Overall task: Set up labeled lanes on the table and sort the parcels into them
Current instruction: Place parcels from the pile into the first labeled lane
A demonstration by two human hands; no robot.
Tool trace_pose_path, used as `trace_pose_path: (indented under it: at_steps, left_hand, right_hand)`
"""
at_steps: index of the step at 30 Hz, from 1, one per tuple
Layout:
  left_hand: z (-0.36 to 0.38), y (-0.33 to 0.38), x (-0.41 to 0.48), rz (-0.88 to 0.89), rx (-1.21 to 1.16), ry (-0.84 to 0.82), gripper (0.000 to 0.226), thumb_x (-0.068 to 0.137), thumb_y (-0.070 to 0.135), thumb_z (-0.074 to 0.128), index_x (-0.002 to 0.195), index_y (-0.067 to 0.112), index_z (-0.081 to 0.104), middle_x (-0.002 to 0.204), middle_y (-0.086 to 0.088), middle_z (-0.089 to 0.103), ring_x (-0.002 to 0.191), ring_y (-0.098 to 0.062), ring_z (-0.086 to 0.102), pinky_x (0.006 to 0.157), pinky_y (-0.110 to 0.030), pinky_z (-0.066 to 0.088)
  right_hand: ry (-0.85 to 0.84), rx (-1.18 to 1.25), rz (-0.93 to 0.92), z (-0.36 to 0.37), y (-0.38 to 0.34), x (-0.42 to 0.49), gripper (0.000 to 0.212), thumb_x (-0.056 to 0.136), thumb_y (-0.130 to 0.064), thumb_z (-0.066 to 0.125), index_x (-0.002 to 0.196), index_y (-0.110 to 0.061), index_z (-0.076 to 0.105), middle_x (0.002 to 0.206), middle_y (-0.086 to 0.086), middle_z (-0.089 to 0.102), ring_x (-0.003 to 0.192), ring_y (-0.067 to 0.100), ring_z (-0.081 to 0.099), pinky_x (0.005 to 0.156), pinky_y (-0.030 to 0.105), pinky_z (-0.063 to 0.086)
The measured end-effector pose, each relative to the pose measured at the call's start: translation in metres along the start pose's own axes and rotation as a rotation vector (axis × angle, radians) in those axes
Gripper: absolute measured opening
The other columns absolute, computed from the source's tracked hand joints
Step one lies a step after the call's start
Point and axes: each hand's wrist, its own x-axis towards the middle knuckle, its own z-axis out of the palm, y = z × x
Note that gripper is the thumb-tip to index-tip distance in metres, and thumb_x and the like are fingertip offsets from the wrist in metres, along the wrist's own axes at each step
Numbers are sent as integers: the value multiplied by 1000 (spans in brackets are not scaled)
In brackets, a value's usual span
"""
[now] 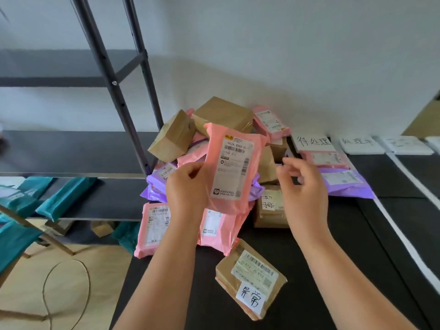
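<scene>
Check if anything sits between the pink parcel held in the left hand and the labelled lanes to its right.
The right hand hangs beside the pink parcel on that side. The left hand holds it above the pile; nothing else visible blocks the lanes.

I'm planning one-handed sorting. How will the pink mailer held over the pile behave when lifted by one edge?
Probably soft yet not limp: the pink mailer stands flat though the left hand pinches only its side edge. Likely light, as one hand holds it up. Its smooth plastic skin may slip.
</scene>
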Motion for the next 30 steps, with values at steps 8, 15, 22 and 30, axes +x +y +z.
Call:
trace_pose_path:
  at_steps: [8,15,22,30]
  left_hand:
    - [25,42,-12,-157,-297,-65,16,89,25,70,74,28,74,66,4,66,66,-14,57,68,-28,51]
    - [54,60,-26,-172,-480,-143,7,82,26,78,77,23,81,88,-13,74,79,-26,63,90,-46,55]
    - [62,75,-38,-189,-601,-174,6,72,22,82,71,16,80,87,-15,71,80,-25,57,86,-44,54]
    - [70,79,-44,-109,-581,-115,2,79,17,79,79,15,79,89,-15,73,77,-26,60,84,-43,54]
  right_hand:
    - [-191,66,123,-30,3,21,30,93,-44,62,119,-31,66,107,-23,66,101,-7,60,84,13,47]
    - [-101,193,16,-64,2,33,3,92,-31,67,92,-32,70,89,-18,69,89,-6,63,67,7,46]
    - [-121,373,120,-93,2,40,14,94,-23,64,85,-24,75,81,-11,74,81,7,69,71,27,56]
    - [-145,348,88,-103,3,44,14,95,-23,63,87,-27,73,82,-15,73,83,2,68,71,24,58]
